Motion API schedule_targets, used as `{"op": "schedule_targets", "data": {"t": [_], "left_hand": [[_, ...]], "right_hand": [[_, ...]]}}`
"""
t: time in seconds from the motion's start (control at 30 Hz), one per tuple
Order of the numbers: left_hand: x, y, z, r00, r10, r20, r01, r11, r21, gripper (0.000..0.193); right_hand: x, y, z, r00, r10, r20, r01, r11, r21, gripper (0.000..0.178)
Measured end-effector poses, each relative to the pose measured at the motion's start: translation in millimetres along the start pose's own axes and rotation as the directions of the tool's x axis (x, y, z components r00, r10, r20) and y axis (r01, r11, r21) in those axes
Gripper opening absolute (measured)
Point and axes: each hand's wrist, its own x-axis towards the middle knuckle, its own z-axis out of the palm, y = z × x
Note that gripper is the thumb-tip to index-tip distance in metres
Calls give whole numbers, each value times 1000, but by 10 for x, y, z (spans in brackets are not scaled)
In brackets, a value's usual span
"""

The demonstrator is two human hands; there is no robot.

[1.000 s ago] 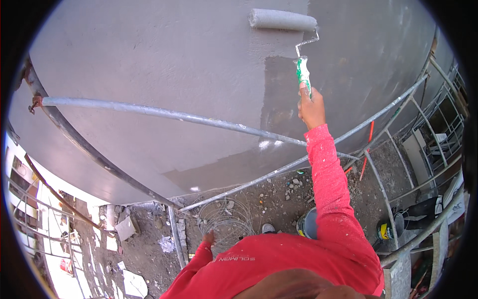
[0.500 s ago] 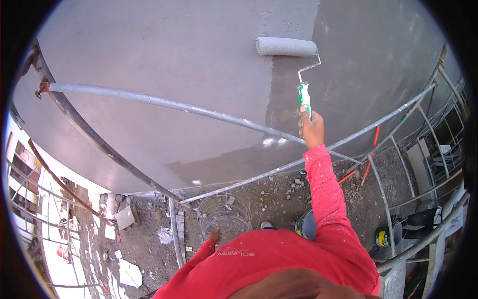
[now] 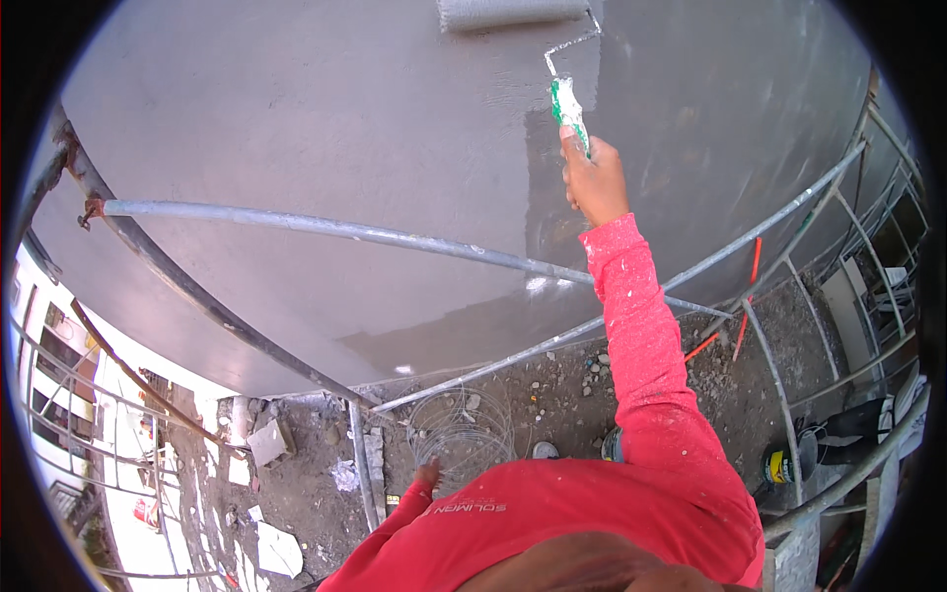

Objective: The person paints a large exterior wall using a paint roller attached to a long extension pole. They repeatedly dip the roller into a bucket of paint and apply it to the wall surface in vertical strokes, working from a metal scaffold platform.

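Note:
My right hand (image 3: pixel 595 178) is closed round the white and green handle of a paint roller (image 3: pixel 569 107), my arm stretched up and forward. The roller's pale, paint-coated sleeve (image 3: pixel 513 12) lies against the grey wall (image 3: pixel 296 109) at the top edge of the view, partly cut off. Lighter paint covers the wall to the left, with a darker area (image 3: pixel 710 128) to the right and below. My left hand (image 3: pixel 428 474) hangs low beside my body, fingers loosely apart, with nothing visible in it. Below it on the ground lies a coil of wire (image 3: pixel 462 429).
Scaffold tubes, one a crossing brace (image 3: pixel 345 229), stand between me and the wall. A bucket (image 3: pixel 612 446) is partly hidden by my body; another bucket (image 3: pixel 779 464) stands at right. Rubble, a concrete block (image 3: pixel 268 443) and a white sheet (image 3: pixel 279 549) lie on the dirt.
My right hand has moved up and slightly left, carrying the paint roller higher along the wall. The lighter paint reaches further right near the top. My left hand stays low.

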Motion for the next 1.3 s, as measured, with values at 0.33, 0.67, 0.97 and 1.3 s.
{"op": "schedule_targets", "data": {"t": [0.33, 0.67, 0.97, 1.3], "left_hand": [[-46, -43, 298, 997, 63, 40, -66, 994, 90, 61], [211, 38, 142, 997, -7, 83, -3, 993, 118, 65], [60, 135, 326, 997, -17, 70, 14, 999, 46, 65], [15, -148, 256, 999, 48, 26, -48, 999, 10, 61]], "right_hand": [[-481, 858, 62, 996, 87, -15, -88, 989, -118, 47], [-425, 639, 66, 994, 61, -91, -76, 983, -167, 52], [-144, -97, 42, 999, 28, -18, -28, 999, -26, 45], [-681, 732, 401, 949, -183, -255, 152, 979, -137, 44]]}}
